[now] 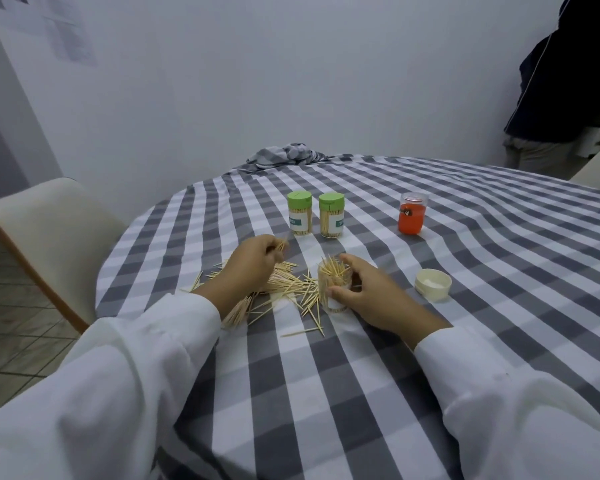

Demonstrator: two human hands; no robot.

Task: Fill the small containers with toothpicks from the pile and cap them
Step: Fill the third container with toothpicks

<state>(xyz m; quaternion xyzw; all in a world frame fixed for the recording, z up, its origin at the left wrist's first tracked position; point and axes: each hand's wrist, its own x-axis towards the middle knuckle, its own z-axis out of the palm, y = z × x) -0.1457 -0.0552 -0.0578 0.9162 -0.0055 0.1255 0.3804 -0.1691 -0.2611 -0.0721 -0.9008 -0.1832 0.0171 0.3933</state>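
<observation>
A loose pile of toothpicks (284, 289) lies on the checked tablecloth in front of me. My left hand (253, 261) hovers over the pile and pinches a small bunch of toothpicks that sticks up from its fingers. My right hand (368, 292) grips a clear open container (335, 289) standing upright just right of the pile, with toothpicks poking out of its top. A cream cap (433, 284) lies upturned to the right of that hand. Two filled containers with green caps (299, 213) (331, 214) stand side by side behind the pile.
A clear jar with an orange inside (412, 213) stands at the back right. The round table (499, 306) has bunched cloth (284, 155) at its far edge. A cream chair (49, 230) stands at the left. A person in dark clothes (561, 98) stands at the far right.
</observation>
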